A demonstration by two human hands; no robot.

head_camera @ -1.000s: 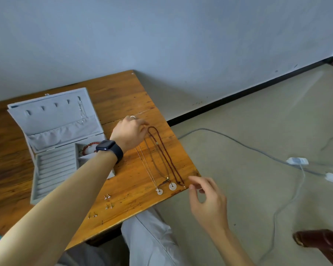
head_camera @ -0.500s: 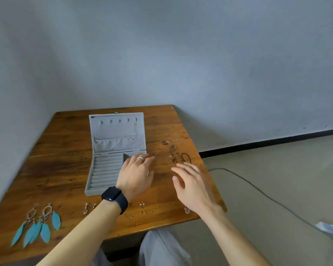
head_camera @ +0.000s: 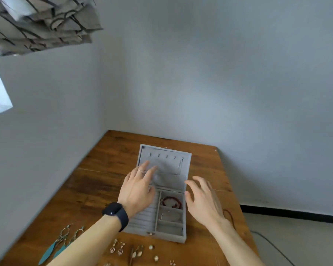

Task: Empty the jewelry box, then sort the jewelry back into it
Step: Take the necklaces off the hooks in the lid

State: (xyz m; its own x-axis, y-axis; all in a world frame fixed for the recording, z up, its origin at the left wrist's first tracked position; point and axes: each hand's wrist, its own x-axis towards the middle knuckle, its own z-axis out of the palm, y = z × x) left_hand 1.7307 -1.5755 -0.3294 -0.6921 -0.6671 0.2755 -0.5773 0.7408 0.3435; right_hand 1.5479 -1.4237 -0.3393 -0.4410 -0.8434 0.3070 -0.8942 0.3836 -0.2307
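Note:
A grey jewelry box (head_camera: pixel 185 219) lies open in the middle of the wooden table (head_camera: pixel 96 181), its lid (head_camera: pixel 185 160) laid back. A red bead bracelet (head_camera: pixel 171 202) sits in its top right compartment and a thin silver bangle (head_camera: pixel 170 215) in the one below. My left hand (head_camera: pixel 137 189), with a ring and a dark watch, hovers over the ring rows and the lid pocket, fingers straight. Beside the box's right wall my right hand (head_camera: pixel 204 202) is spread, holding nothing. A fine chain (head_camera: pixel 180 163) hangs in the lid.
Blue feather earrings (head_camera: pixel 60 244) lie at the near left. Several small earrings (head_camera: pixel 121 248) and studs (head_camera: pixel 151 247) are along the near edge. A dark cord necklace (head_camera: pixel 230 215) shows behind my right wrist. The table's right edge drops to the floor with a grey cable (head_camera: pixel 271 244).
The view has swung left and up, centring the box. Both hands moved from the necklaces at the right of the table to the box, the left one up onto the lid.

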